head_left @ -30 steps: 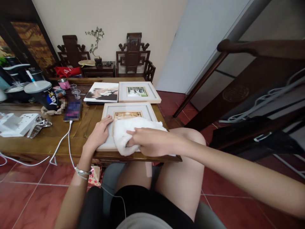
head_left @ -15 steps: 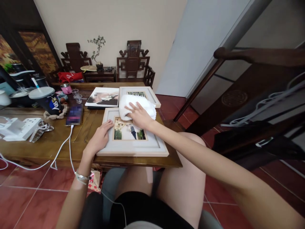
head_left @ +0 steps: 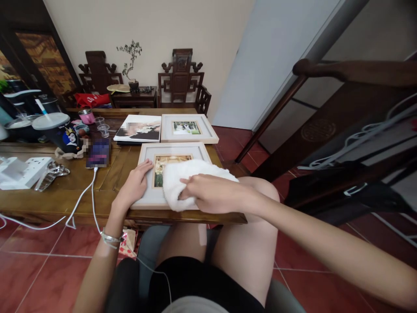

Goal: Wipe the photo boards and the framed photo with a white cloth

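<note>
A light wooden picture frame with a wide pale mat lies flat near the table's front edge. The photo inside it is partly hidden by a fluffy white towel. My right hand grips this towel in a bunch and presses it onto the lower right part of the frame. Over the frame's left edge lies my left hand, its fingers stretched out on the border. Behind, a second framed photo sits flat, with a stack topped by a white-edged photo panel to its left.
On the wooden table to the left are a phone on a white cable, a power strip, a lidded cup, a pink mug and small clear cups. A dark wooden chair stands at right.
My right hand has drawn the towel from the frame's far edge toward me, down to its near right part. The rear framed photo is uncovered now. My left hand stays on the frame.
</note>
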{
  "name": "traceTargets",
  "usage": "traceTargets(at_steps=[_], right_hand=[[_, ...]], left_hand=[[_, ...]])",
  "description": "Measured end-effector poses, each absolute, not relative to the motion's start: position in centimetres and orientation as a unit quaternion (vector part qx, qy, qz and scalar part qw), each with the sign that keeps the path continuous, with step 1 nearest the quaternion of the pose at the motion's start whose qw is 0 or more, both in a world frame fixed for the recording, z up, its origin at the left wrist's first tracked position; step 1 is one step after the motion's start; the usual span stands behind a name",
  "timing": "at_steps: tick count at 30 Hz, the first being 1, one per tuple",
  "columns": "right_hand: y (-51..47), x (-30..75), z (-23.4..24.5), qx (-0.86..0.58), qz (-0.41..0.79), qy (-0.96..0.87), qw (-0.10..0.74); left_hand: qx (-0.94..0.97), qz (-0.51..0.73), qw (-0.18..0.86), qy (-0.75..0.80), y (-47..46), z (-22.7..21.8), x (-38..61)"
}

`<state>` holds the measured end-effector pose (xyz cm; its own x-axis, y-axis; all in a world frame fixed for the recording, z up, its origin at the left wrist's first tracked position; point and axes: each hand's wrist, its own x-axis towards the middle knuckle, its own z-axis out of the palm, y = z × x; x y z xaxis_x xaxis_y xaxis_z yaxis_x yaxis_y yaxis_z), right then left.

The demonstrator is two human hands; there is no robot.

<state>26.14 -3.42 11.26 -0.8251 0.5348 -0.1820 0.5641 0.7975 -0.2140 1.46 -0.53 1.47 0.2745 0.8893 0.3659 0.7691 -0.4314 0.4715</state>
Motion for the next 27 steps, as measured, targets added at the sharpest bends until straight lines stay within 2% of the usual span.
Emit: traceTargets(at_steps=[3,10,15,21,27], right_hand=[[-4.4,26.1,11.7,0.304,-0.126,0.94,0.095],[0.5,25.3,6.8,0.363,0.032,0.931,0.013],[5.7,24.5,6.2,0.418,0.094,0.904,-0.015],[4.6,24.7,7.0,0.364,0.03,0.93,0.027],[-1.6,26.6,10.9,0.31,-0.116,0.938,0.098]], left_hand=[[0.796,0.292,0.102,0.52,-0.5,1.5,1.4],[0.802,0.284,0.098,0.516,-0.3,1.4,1.1],[0.799,0.289,0.108,0.516,-0.4,1.5,1.1],[0.799,0.286,0.101,0.519,-0.3,1.5,1.1],[0.799,0.289,0.101,0.518,-0.3,1.3,1.1]])
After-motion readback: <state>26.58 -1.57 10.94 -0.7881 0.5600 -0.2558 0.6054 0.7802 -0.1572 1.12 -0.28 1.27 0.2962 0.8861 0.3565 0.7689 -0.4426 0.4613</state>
